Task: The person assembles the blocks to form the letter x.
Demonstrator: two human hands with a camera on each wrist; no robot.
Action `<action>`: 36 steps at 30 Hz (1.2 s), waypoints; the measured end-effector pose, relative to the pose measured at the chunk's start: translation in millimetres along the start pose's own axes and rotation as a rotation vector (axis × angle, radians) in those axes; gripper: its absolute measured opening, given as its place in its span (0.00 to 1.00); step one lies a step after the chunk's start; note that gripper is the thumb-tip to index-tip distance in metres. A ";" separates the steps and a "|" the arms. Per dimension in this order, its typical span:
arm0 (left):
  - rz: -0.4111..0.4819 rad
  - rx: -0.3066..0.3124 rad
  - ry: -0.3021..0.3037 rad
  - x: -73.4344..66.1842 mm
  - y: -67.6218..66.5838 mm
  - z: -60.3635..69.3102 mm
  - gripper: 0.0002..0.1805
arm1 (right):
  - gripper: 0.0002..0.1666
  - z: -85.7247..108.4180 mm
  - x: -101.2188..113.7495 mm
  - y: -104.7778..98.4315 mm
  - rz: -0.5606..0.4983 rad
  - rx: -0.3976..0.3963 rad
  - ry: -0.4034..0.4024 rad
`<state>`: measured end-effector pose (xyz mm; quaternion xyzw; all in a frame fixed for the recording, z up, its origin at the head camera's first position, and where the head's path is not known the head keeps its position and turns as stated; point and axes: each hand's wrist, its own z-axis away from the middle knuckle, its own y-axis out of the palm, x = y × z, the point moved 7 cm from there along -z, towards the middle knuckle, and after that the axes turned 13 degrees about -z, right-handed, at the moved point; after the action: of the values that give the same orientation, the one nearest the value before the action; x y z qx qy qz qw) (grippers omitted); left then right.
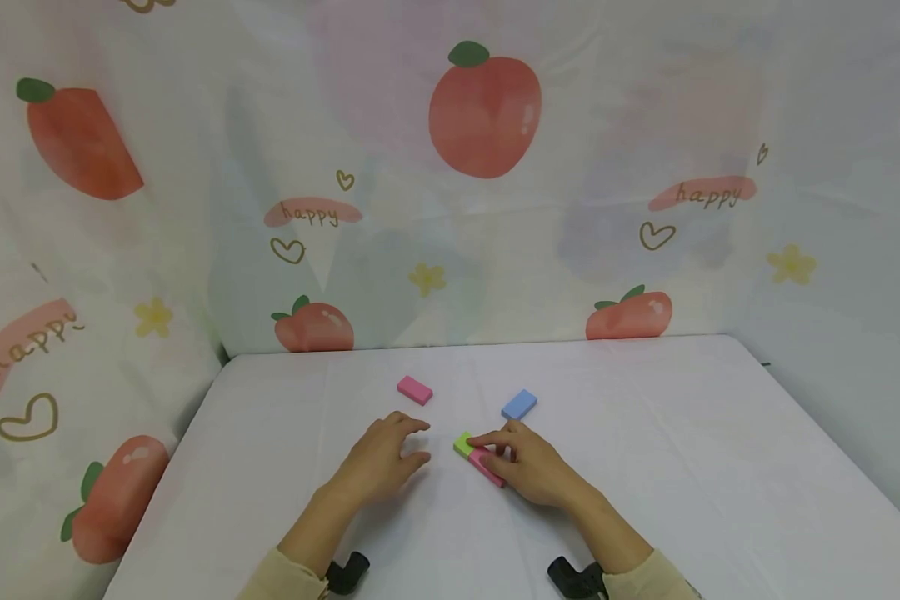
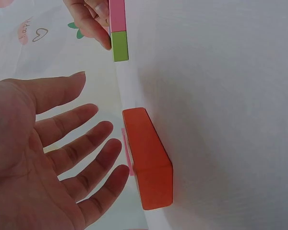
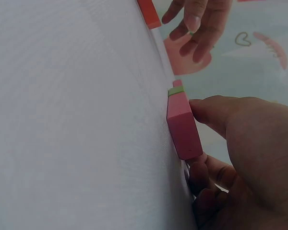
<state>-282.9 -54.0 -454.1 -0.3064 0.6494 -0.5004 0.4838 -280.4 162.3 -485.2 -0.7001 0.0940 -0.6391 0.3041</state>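
Observation:
My right hand (image 1: 532, 467) pinches a pink block (image 1: 487, 468) between thumb and fingers, its index fingertip over a green block (image 1: 462, 444) that touches the pink one end to end. The right wrist view shows the thumb at one side of this pink block (image 3: 185, 129), with fingers at its near end. To the left, my left hand (image 1: 378, 462) is held with fingers apart, holding nothing. In the left wrist view an orange block (image 2: 150, 158) lies beside that hand's fingertips; the head view does not show it, as the hand covers that spot.
Farther back on the white table (image 1: 645, 417) lie another pink block (image 1: 415, 390), left of centre, and a blue block (image 1: 519, 404), just beyond my right hand. A printed cloth (image 1: 487, 250) stands behind the table's back edge.

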 end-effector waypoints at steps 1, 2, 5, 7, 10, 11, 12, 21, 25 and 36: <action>-0.003 -0.001 0.003 0.9 -0.3 0.6 0.23 | 0.16 0.1 0.4 -0.1 0.003 0.000 -0.001; -0.007 -0.002 0.005 1.8 -0.3 1.1 0.23 | 0.16 0.2 0.9 -0.2 0.005 -0.001 -0.002; -0.019 0.004 0.003 5.0 -0.2 3.0 0.24 | 0.16 0.4 1.7 -0.3 0.008 -0.003 0.000; -0.029 0.008 -0.001 7.1 -0.6 4.4 0.24 | 0.16 0.6 2.1 -0.3 0.008 -0.003 0.001; -0.032 0.018 -0.011 10.6 -0.8 6.2 0.25 | 0.16 0.6 2.1 -0.1 0.011 -0.003 -0.002; -0.031 0.021 -0.017 11.8 -1.0 6.8 0.25 | 0.16 0.3 1.9 0.2 0.014 -0.003 -0.003; -0.027 0.022 -0.020 12.9 -1.1 7.2 0.25 | 0.16 0.2 1.8 0.2 0.015 -0.003 -0.005; -0.024 0.014 -0.049 20.0 -2.2 11.1 0.25 | 0.16 -0.8 0.3 0.4 0.021 -0.005 -0.023; -0.026 0.007 -0.054 22.7 -3.7 14.3 0.24 | 0.16 -1.2 0.2 1.0 0.022 -0.003 -0.026; -0.012 0.032 -0.088 32.2 -5.4 19.8 0.21 | 0.16 -0.3 -0.4 0.9 0.009 -0.008 -0.008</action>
<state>-275.9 -91.1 -460.0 -0.3242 0.6174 -0.4996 0.5139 -280.6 161.6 -486.0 -0.7033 0.0985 -0.6347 0.3047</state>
